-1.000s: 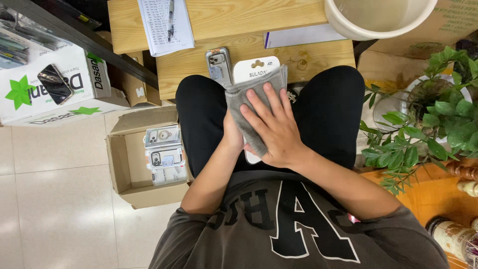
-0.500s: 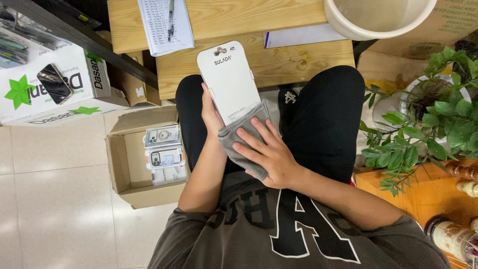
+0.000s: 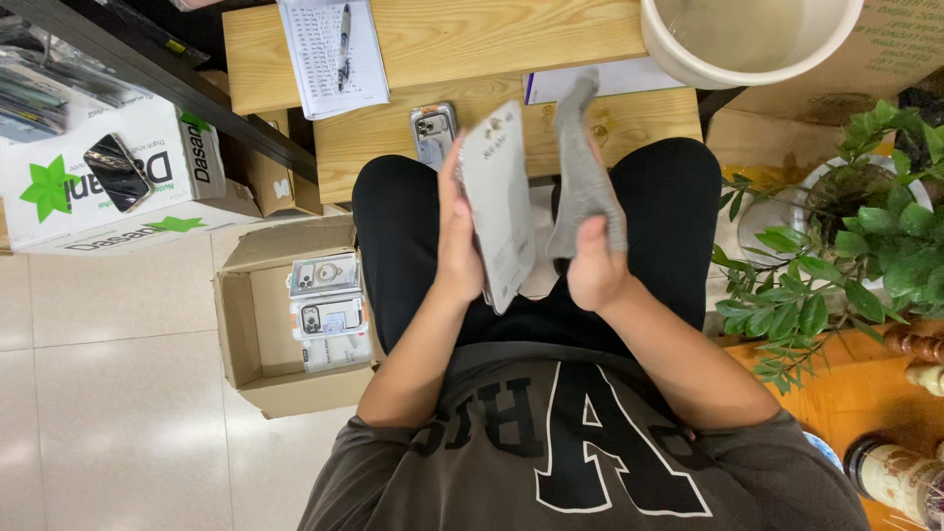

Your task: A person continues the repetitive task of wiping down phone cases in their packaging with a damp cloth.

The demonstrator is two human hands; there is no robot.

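Note:
My left hand (image 3: 457,231) holds a flat white phone-case package (image 3: 500,202) upright over my lap, turned nearly edge-on. My right hand (image 3: 595,265) is closed on a grey cloth (image 3: 580,167) that sticks up beside the package, a small gap between them. Both are above my black trousers (image 3: 678,211). A phone in a clear case (image 3: 434,131) lies on the wooden bench (image 3: 492,39) just beyond the package.
An open cardboard box (image 3: 241,344) with several packaged phone cases stands on the tiled floor to my left. A white carton (image 3: 69,182) with a phone on it sits further left. Paper sheets with a pen (image 3: 332,49), a white bucket (image 3: 747,39) and a potted plant (image 3: 846,226) surround me.
The cloth was pressed on the package face; my right hand has lifted it off to the right, and my left hand has turned the package edge-on.

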